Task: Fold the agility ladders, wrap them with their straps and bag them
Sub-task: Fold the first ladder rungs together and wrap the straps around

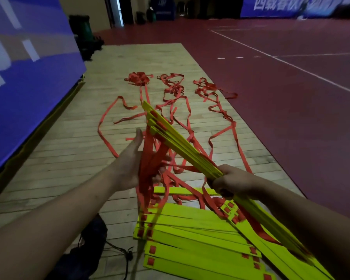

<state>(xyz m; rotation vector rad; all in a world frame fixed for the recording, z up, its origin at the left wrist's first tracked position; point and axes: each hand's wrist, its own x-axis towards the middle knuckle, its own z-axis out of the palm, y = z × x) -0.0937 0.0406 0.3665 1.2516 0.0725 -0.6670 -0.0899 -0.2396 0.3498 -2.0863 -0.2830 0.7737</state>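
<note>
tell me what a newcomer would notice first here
The fan of yellow ladder rungs at centre grabs the eye, gripped at its base by the right hand, while the left hand holds a sheaf of red straps. Behind, loose straps lie tangled across the wooden floor, and a pile of yellow rungs lies in the foreground.

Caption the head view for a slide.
Right hand grips a fanned bundle of yellow rungs while the left hand holds its red straps.
</note>
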